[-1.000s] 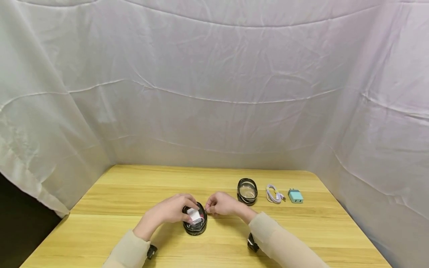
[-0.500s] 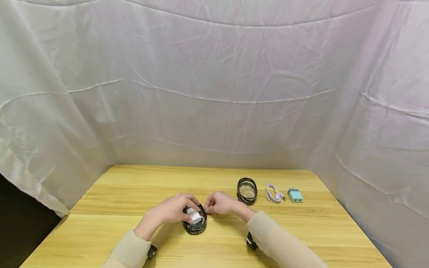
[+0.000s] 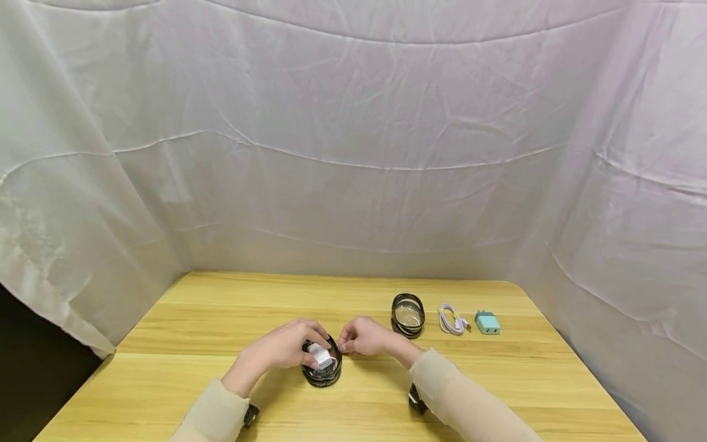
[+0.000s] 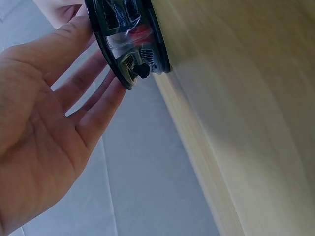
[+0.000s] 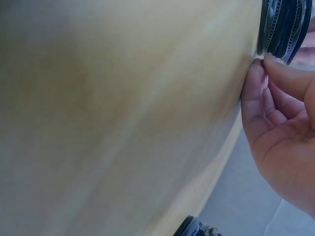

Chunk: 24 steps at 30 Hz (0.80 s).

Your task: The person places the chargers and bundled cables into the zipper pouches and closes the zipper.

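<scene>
A small oval pouch of clear plastic with black trim (image 3: 322, 377) stands on the wooden table before the person. My left hand (image 3: 283, 347) holds its upper rim from the left, thumb on the near side and fingers on the far side. A white item with a touch of red shows through the clear top; its kind cannot be made out. On the pouch's right side, my right hand (image 3: 364, 336) pinches the zipper end between thumb and forefinger. The right wrist view shows the black zipper (image 5: 283, 29) along the side wall; the pull itself is mostly hidden by the fingertips.
Farther back to the right stands a second clear pouch with black trim (image 3: 409, 333). Beside it lie a coiled pale cable (image 3: 450, 320) and a teal and grey charger plug (image 3: 487, 323). Grey-white cloth (image 3: 353, 202) hangs behind the table (image 3: 248, 294).
</scene>
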Each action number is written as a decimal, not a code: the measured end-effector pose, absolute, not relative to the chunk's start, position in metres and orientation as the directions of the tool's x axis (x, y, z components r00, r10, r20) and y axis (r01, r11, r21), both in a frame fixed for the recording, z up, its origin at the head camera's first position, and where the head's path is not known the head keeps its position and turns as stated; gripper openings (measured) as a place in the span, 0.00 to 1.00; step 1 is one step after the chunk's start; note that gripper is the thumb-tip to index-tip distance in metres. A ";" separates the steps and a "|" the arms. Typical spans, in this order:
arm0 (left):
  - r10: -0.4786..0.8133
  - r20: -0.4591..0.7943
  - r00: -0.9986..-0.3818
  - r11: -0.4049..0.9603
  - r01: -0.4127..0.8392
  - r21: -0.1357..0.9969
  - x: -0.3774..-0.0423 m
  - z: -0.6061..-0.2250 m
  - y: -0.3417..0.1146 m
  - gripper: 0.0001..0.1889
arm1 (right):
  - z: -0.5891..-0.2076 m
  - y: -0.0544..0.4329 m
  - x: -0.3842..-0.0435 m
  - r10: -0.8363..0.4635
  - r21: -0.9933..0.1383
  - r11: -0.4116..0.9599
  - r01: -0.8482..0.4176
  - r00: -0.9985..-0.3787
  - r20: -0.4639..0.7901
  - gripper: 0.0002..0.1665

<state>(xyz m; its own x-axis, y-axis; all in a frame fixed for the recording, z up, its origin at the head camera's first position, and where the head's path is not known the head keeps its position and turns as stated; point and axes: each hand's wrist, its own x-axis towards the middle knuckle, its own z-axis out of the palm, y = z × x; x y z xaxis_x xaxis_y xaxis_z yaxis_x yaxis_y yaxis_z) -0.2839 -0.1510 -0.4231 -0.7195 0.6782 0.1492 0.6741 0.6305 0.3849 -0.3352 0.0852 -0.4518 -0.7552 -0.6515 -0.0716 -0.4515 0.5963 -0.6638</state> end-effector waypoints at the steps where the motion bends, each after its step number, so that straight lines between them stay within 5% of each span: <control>1: 0.679 0.151 -0.719 0.629 0.675 0.387 -0.284 -0.423 -0.151 0.18 | -0.452 0.085 -0.335 -0.651 -0.666 0.595 -0.450 -0.755 -0.072 0.05; 24: 0.668 0.146 -0.729 0.635 0.662 0.399 -0.287 -0.428 -0.151 0.18 | -0.448 0.094 -0.328 -0.677 -0.687 0.580 -0.438 -0.728 -0.107 0.02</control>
<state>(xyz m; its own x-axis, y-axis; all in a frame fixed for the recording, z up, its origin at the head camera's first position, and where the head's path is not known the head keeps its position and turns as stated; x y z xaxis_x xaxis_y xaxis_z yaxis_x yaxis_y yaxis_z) -0.2871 -0.1512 -0.4277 -0.7295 0.6683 0.1457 0.6616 0.6352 0.3986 -0.3282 0.0942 -0.4481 -0.7284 -0.6767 -0.1072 -0.4380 0.5802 -0.6867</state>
